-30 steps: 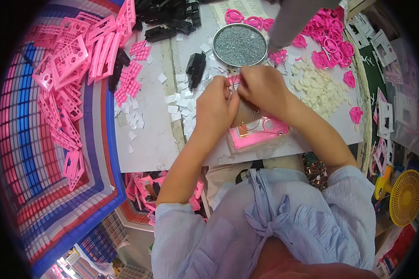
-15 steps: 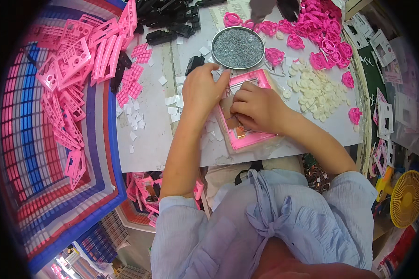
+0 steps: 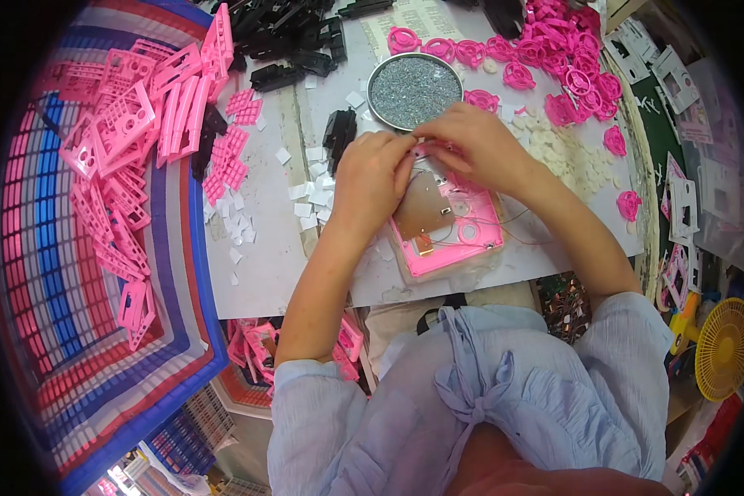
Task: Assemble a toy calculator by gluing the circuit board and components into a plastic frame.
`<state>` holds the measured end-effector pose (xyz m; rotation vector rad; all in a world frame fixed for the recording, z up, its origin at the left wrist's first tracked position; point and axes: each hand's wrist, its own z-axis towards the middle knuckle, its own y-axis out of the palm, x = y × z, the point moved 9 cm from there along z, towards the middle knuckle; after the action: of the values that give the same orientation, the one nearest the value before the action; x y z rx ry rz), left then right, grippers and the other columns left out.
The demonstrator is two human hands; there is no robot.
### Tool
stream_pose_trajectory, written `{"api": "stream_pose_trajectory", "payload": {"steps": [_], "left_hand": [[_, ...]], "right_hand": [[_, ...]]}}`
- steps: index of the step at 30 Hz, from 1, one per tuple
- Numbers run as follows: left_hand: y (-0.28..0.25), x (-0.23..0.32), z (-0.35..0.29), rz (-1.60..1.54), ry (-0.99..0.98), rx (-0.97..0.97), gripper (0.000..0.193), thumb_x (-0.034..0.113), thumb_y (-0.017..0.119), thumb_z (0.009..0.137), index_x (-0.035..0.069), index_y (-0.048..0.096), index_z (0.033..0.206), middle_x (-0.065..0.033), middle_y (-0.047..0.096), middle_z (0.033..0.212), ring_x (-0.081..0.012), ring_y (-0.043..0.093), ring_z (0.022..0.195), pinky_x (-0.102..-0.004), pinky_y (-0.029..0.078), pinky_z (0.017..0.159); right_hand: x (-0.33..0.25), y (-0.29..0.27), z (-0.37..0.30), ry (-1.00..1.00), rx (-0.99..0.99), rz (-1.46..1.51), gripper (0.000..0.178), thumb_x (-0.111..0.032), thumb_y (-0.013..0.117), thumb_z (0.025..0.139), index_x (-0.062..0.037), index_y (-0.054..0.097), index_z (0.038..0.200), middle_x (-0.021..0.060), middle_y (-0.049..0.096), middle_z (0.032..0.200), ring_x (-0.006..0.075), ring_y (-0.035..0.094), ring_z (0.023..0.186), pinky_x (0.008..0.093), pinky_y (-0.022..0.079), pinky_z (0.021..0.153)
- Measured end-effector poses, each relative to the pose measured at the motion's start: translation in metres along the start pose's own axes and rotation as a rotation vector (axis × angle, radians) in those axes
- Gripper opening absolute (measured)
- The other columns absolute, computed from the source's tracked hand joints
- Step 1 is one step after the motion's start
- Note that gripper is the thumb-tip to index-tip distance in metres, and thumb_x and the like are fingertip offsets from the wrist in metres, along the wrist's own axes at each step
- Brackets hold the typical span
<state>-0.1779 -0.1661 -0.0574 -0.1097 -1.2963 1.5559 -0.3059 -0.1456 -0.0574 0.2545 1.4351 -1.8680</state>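
A pink plastic housing (image 3: pixel 450 263) lies flat in front of me, with a brown circuit board (image 3: pixel 422 207) in its left part. Thin wires (image 3: pixel 517 240) trail from it past its right side. Over the housing's far end, my left hand (image 3: pixel 372 178) and my right hand (image 3: pixel 481 147) meet with bent, closed fingers. Something small and pinkish shows between the fingertips, mostly covered. Just beyond the hands stands a round metal dish (image 3: pixel 414 89) full of small silvery screws. A black plastic part (image 3: pixel 339 136) lies left of my left hand.
White square pieces (image 3: pixel 310 194) are scattered on the left. Pink ring-shaped parts (image 3: pixel 566 50) and cream discs (image 3: pixel 566 153) are heaped at right. Black parts (image 3: pixel 293 50) sit at the back. A striped basket (image 3: pixel 174 331) with pink panels (image 3: pixel 124 116) stands left; a yellow fan (image 3: pixel 723 347) at right.
My right hand has moved from inside the housing to its far end, beside my left hand. The board and wires are now uncovered. The housing sits slightly nearer to me.
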Motion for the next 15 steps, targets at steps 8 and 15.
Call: {"api": "stream_pose_trajectory", "payload": {"steps": [8, 15], "left_hand": [[-0.016, 0.008, -0.014, 0.152, 0.022, 0.110, 0.027, 0.008, 0.073, 0.084, 0.009, 0.072, 0.111, -0.0052, 0.070, 0.081, -0.0226, 0.065, 0.076, -0.0374, 0.045, 0.082], [-0.021, 0.011, -0.020, 0.142, -0.025, 0.202, 0.023, 0.008, 0.073, 0.083, 0.010, 0.071, 0.106, -0.0015, 0.069, 0.079, -0.0192, 0.065, 0.075, -0.0368, 0.041, 0.087]], "right_hand": [[-0.006, 0.002, 0.002, 0.053, 0.000, 0.150, 0.019, -0.017, 0.069, 0.086, -0.0068, 0.072, 0.102, 0.0096, 0.070, 0.091, 0.0307, 0.067, 0.090, 0.0398, 0.054, 0.077], [-0.006, 0.006, 0.007, 0.150, -0.016, 0.182, 0.019, -0.022, 0.070, 0.086, -0.0040, 0.072, 0.093, 0.0127, 0.068, 0.077, 0.0313, 0.067, 0.071, 0.0403, 0.053, 0.067]]}}
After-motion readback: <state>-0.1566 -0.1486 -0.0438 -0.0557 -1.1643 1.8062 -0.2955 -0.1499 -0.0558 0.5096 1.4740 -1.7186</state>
